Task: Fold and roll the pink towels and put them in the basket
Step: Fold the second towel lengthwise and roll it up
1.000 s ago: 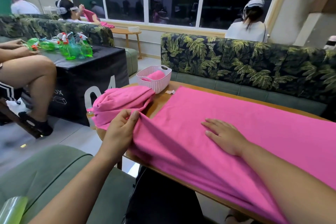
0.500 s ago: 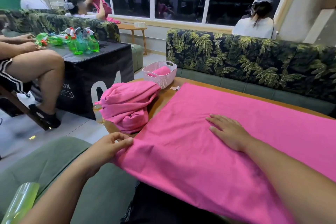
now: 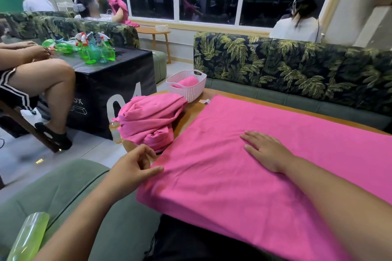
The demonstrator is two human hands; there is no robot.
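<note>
1. Spread towel (image 3: 244, 186) lies flat on the table (image 3: 191, 114), long axis running left-right across the person.
2. Left hand (image 3: 131, 169) is at its left short edge: thumb touching the cloth, fingers loosely curled, gripping nothing.
3. Right hand (image 3: 266, 151) lies palm-down mid-towel, fingers straight.
4. The left hand is nearer that edge, so the fold is probably its job.
5. Basket (image 3: 191, 93) sits far-left past the crumpled heap (image 3: 148, 118) and holds one rolled towel (image 3: 187, 81).

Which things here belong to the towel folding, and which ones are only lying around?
Belong to the job: spread pink towel, heap of pink towels, white basket, rolled towel inside it.
Only lying around: green spray bottles, black box, paper tag, green bottle at lower left.
</note>
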